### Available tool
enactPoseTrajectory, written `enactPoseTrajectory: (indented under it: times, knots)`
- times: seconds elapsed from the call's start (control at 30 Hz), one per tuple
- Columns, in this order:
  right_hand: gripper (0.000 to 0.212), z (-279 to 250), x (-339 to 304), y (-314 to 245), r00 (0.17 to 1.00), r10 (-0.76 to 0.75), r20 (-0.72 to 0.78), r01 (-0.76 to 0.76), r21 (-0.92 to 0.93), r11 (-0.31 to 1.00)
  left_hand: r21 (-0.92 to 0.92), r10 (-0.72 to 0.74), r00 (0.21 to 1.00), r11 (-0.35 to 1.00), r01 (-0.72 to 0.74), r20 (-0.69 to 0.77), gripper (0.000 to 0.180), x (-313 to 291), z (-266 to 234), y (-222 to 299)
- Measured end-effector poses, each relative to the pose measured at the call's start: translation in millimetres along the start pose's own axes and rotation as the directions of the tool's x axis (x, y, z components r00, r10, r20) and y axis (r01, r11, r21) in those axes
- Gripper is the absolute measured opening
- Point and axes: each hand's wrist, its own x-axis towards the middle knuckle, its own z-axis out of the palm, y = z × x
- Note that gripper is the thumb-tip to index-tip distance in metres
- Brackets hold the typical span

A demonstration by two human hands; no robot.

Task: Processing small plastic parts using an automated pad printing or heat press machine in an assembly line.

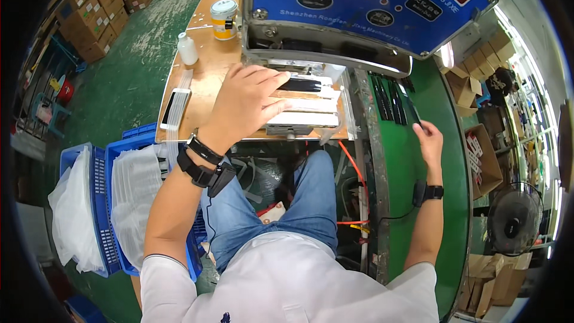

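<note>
— What have your fingers got?
— My left hand (240, 100) is spread, fingertips at the left end of the black piece (306, 85) on the metal fixture (314, 119); whether they grip it I can't tell; my right hand (430, 142) has its fingertips at a slim dark piece (413, 107), pinched or merely touched, I can't say.
— What might go wrong?
— Pressing one end could tip the black piece askew; the blue machine (335, 21) looms just beyond my left fingers, so its dropping might catch them; a leftward sweep of my right could scatter the neighbouring dark pieces (385, 103).
— Room?
— The green table (403, 161) lies open nearer me than my right fingertips; a metal rail (375, 161) bounds it leftward, where my wrist cable (397, 216) could snag.
</note>
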Motion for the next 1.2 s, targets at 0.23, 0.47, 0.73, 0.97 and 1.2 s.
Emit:
enactPoseTrajectory:
  times: [0.23,0.47,0.73,0.97,1.2]
  knots:
    - [0.046,-14.5,-29.0,104.1,0.97,0.201,-0.138,-0.243,-0.539,0.806,0.05,-0.117,0.992,0.992,0.119,-0.044,0.043,-92.8,-49.6,27.6]
    - [0.043,-19.0,34.9,197.6,0.985,0.153,0.082,-0.076,-0.587,0.806,0.282,-0.735,0.677,0.658,0.698,0.04,0.02,-348.7,-135.7,33.8]
    - [0.056,13.7,91.5,216.3,0.975,0.191,0.113,-0.041,-0.755,0.654,0.309,-0.992,0.083,0.05,0.95,-0.094,0.01,-546.2,-175.7,122.3]
    - [0.05,23.8,95.2,109.0,0.919,0.186,0.349,-0.027,-0.415,0.909,0.07,-0.919,-0.301,-0.328,0.942,-0.253,0.02,-615.1,-142.8,136.3]
    - [0.043,75.8,54.0,-57.5,0.922,-0.053,0.384,0.064,-0.016,0.998,-0.247,-0.821,-0.541,-0.494,0.834,-0.184,0.038,-631.4,-125.6,122.1]
